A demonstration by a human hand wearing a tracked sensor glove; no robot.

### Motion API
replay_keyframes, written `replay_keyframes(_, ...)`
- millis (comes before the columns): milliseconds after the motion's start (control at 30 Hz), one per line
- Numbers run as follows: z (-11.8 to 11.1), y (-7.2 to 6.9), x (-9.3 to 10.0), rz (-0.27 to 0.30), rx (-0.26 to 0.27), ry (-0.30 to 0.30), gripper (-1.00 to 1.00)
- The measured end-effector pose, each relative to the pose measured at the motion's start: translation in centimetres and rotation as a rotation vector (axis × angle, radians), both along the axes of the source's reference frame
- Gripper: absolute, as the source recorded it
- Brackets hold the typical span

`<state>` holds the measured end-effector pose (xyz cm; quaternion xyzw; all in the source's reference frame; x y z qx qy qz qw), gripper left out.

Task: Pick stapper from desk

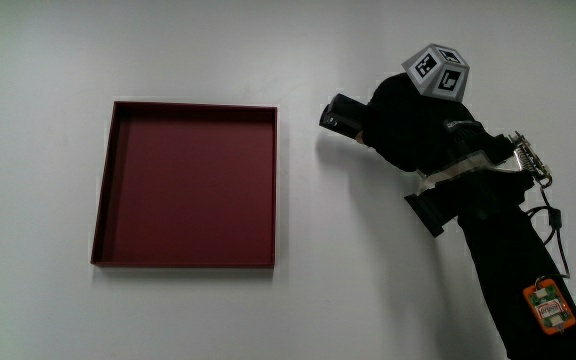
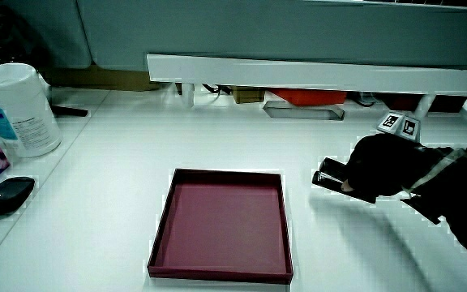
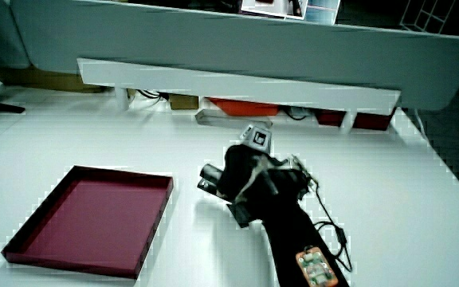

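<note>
Fingers (image 1: 368, 128) of the gloved hand (image 1: 408, 130) are curled around a small black stapler (image 1: 340, 115), closed on it, with one end of the stapler sticking out past the glove toward the red tray (image 1: 186, 185). Whether the stapler is resting on the white tabletop (image 1: 368, 290) or held just above it cannot be told from the main view; in a side view (image 2: 331, 174) its dark end sits very close to the surface, with a shadow directly under it.

Hand and stapler are just beside the tray, apart from it — a strip of bare tabletop lies between the stapler's free end and the tray's nearest wall. The tray is shallow, square and dark red, with nothing in it, and it lies flat on the tabletop. In both side views it shows nearer to the person than the hand does (image 3: 94, 215).

A small cube (image 1: 438, 72) printed with black-and-white patterns sits on the back of the glove. The forearm (image 1: 513, 270) is sleeved in black and runs back toward the person, with a pale strap at the wrist and a small orange tag (image 1: 549, 305) farther down the sleeve.

In a side view, a white tub (image 2: 19, 109) with a label and a black computer mouse (image 2: 8, 195) stand on the adjoining surface, well apart from the tray and hand. A low white shelf (image 2: 314, 77) runs along the partition, with an orange object (image 2: 306, 97) under it.
</note>
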<state>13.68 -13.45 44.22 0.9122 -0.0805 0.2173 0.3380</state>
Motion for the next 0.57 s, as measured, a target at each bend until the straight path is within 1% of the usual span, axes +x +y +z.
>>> replay_keyframes(33, -0.5, 0.0, -0.5, -0.017, 0.007, -0.020, 1.00)
replay_keyframes(100, -1.1, -0.2, -1.3, -0.027, 0.018, -0.042, 1.00)
replay_keyframes(133, -1.3, -0.3, -1.7, -0.028, 0.018, -0.037, 1.00)
replay_keyframes(167, -2.0, -0.2, -2.3, -0.046, 0.038, -0.073, 1.00)
replay_keyframes(233, -2.5, -0.2, -3.3, -0.069, 0.039, -0.094, 1.00)
replay_keyframes(267, -2.9, -0.2, -3.8, -0.055, 0.058, -0.085, 1.00)
replay_keyframes(300, -2.7, -0.4, -4.2, -0.079, 0.043, -0.097, 1.00)
replay_keyframes(367, -3.3, -0.4, -5.3, -0.100, 0.052, -0.142, 1.00)
replay_keyframes(433, -2.4, -0.7, -6.0, -0.058, -0.077, -0.116, 1.00)
replay_keyframes(467, -2.5, -0.7, -6.6, -0.074, -0.071, -0.126, 1.00)
replay_keyframes(500, -2.3, -0.9, -7.1, -0.107, -0.048, -0.156, 1.00)
replay_keyframes(533, -4.2, -0.4, -7.8, -0.124, 0.070, -0.164, 1.00)
replay_keyframes(567, -4.4, -0.4, -8.3, -0.130, 0.075, -0.174, 1.00)
